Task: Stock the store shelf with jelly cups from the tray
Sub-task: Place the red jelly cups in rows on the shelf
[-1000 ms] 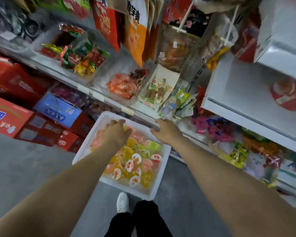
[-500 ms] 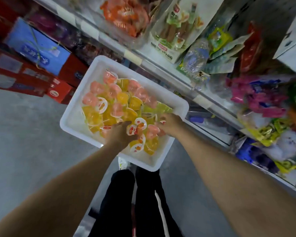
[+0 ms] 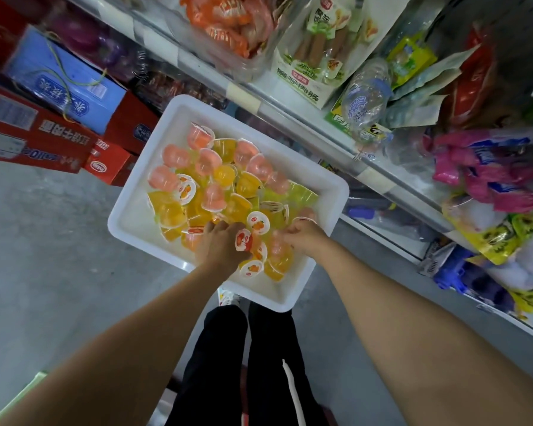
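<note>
A: Jelly cups [image 3: 216, 179], where?
B: Heaped in white tray [image 3: 136, 222] beside shelf edge [image 3: 290, 112], above grey floor [image 3: 43, 241]. Pink, yellow, green.
A: Hands?
B: Both down in the pile, near side. Left hand [image 3: 220, 245] fingers curled among cups; right hand [image 3: 305, 236] likewise. Grip on any single cup: cannot tell.

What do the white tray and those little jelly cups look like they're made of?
White tray: probably moulded plastic, smooth, slightly glossy, with rounded corners.
Jelly cups: seemingly thin clear plastic, since the coloured jelly shows through; printed peel lids, likely film or foil.
</note>
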